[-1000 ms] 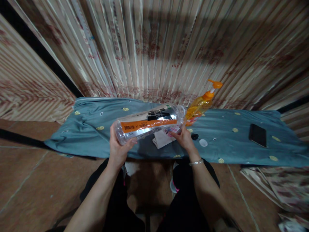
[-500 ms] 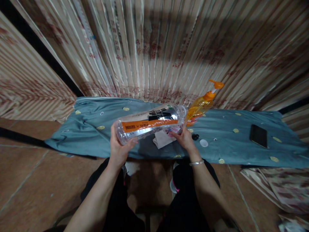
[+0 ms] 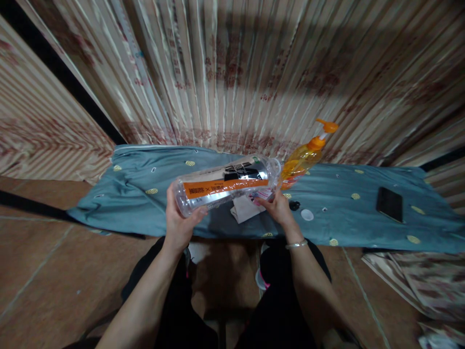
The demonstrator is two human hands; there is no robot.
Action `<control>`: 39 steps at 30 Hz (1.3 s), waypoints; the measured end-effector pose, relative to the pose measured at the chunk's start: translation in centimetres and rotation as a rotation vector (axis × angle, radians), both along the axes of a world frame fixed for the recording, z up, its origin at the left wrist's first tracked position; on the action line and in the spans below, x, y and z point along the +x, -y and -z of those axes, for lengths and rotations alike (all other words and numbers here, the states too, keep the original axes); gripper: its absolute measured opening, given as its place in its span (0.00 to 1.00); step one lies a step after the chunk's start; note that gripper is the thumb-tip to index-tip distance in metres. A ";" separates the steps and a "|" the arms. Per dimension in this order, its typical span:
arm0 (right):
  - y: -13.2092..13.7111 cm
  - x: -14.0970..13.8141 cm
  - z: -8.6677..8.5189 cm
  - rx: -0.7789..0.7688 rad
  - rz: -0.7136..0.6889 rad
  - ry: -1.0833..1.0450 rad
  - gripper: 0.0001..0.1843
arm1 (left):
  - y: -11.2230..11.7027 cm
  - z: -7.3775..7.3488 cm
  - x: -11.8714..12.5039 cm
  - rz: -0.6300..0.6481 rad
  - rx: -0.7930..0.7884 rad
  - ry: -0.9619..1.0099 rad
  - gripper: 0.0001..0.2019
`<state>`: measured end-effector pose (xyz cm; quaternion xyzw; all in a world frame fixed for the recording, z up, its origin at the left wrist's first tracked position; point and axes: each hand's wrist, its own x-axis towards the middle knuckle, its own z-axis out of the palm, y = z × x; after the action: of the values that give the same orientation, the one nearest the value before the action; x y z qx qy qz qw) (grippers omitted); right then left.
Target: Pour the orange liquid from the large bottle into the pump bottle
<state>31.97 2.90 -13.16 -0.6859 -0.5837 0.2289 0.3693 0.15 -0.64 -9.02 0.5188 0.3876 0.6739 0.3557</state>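
A large clear plastic drink bottle with an orange, black and silver label lies tilted in the air, its uncapped mouth toward the right. My left hand is wrapped round its base, thumb along the lower side. Close below the mouth, my right hand is closed on a small clear item with pink-and-white print, mostly hidden by the fingers and the big bottle. Just behind this hand stands a pump bottle of yellow liquid with an orange pump. Beneath the hands lies a folded whitish cloth or paper.
The narrow table wears a blue-green cloth with yellow patterns. Right of my hand lie a small black piece and a white round cap. A dark phone-like slab rests farther right. Behind the table hangs a pleated patterned curtain.
Almost nothing differs; both hands keep their holds, and the view has shifted only very slightly.
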 end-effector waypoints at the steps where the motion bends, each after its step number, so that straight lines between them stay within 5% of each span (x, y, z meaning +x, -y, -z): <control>1: 0.0 0.0 0.0 -0.001 -0.004 -0.004 0.41 | 0.0 0.0 0.0 -0.001 0.000 0.001 0.47; 39: -0.1 0.4 0.3 0.003 0.029 0.041 0.43 | 0.5 -1.2 0.7 0.017 0.011 -0.049 0.44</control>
<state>32.42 2.98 -13.42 -0.6983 -0.5816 0.2083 0.3617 0.83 -1.14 -7.86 0.5402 0.3882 0.6601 0.3489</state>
